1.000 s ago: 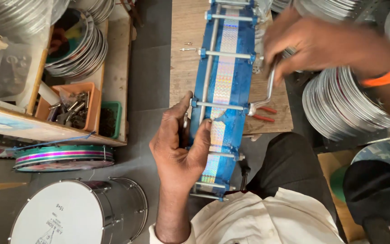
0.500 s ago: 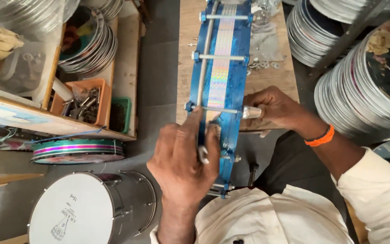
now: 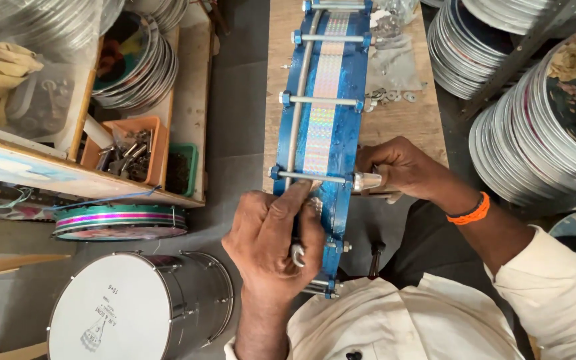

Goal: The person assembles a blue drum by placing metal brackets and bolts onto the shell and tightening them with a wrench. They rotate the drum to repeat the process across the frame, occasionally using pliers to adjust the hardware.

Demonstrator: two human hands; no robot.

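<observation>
Seen from the head camera, this is a crowded drum workshop with a grey floor and a narrow wooden workbench [image 3: 395, 123] running away from the person. Stacks of metal drum hoops [image 3: 535, 133] lean on racks to the right, with more on the wooden shelf [image 3: 68, 175] to the left, beside an orange tray of bolts [image 3: 128, 155]. A finished white-headed drum [image 3: 135, 307] lies on the floor at lower left, with a striped frame drum [image 3: 120, 222] just above it.

A blue drum shell [image 3: 325, 120] with a shimmering foil band stands on edge along the bench, its near end reaching the person's lap. Silver tension rods [image 3: 320, 101] cross it at intervals.

The left hand [image 3: 271, 243] lies over the shell's near part, fingers curled around its left rim, index finger stretched along a rod. The right hand [image 3: 398, 167], with an orange wristband [image 3: 469, 212], is closed around a metal tuning tool [image 3: 367, 181] set against the rod's right end.
</observation>
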